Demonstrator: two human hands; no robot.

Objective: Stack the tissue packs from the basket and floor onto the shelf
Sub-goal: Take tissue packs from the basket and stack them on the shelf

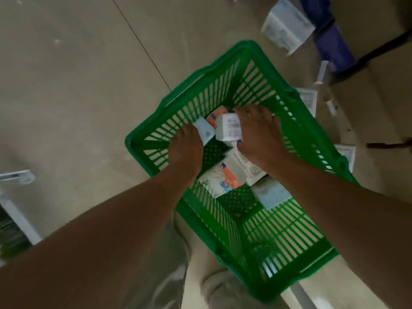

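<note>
Both hands reach down into the green basket (289, 246) on the floor (78, 85). Left hand (185, 150) curls its fingers around a pale blue-white pack (204, 130) near the far wall of the basket. Right hand (259, 134) clamps a white pack (229, 128) between thumb below and fingers over the top; the two packs touch, and an orange-ended pack (217, 115) lies just behind them. Nearer the person, under the forearms, more packs rest on the mesh bottom: one with an orange and white print (220, 179), a white one (247, 168) beside it under the right wrist, and a light blue one (270, 194) against the right wall. Beyond the basket, a larger white pack (287, 25) lies on the floor at upper right, next to something dark blue (334, 47). Smaller white packs (308, 100) sit just outside the right wall. At the left edge a white bracket (19, 177) shows.
</note>
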